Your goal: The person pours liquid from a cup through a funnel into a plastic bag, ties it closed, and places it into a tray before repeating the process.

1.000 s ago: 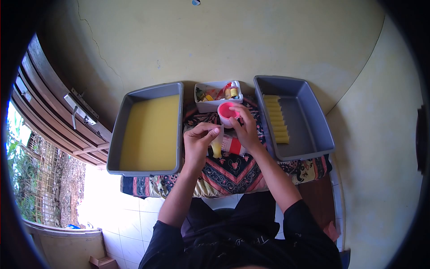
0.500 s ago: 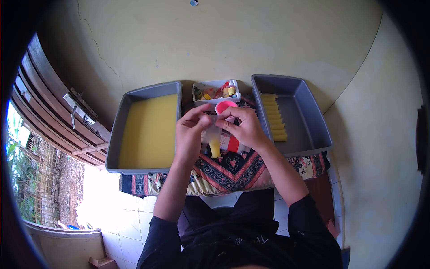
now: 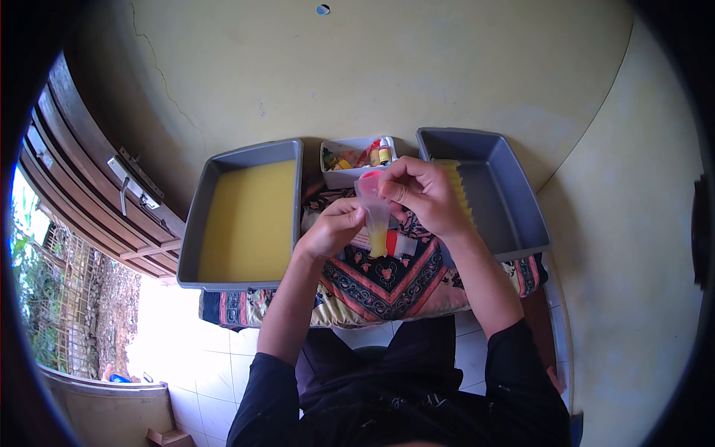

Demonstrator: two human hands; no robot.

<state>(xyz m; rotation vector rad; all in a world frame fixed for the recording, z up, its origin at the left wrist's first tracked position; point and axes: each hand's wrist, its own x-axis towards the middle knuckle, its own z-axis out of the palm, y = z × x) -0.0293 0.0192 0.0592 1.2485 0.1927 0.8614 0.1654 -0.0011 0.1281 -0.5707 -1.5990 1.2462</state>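
While the right hand [image 3: 421, 194] pinches the pouch [image 3: 377, 223] top, letting it hang upright so yellow liquid pools at its bottom, the left hand [image 3: 333, 227] grips its side, above the cloth [image 3: 387, 279] between left tray [image 3: 195, 223] and right tray [image 3: 495, 201].

I see both forearms rising from the bottom of the frame, converging at the centre. My left hand [image 3: 331, 227] sits lower, just left of centre, its fingers curled inward in a closed grip. My right hand [image 3: 426, 192] is higher, wrist bent, thumb and fingertips pinched together.
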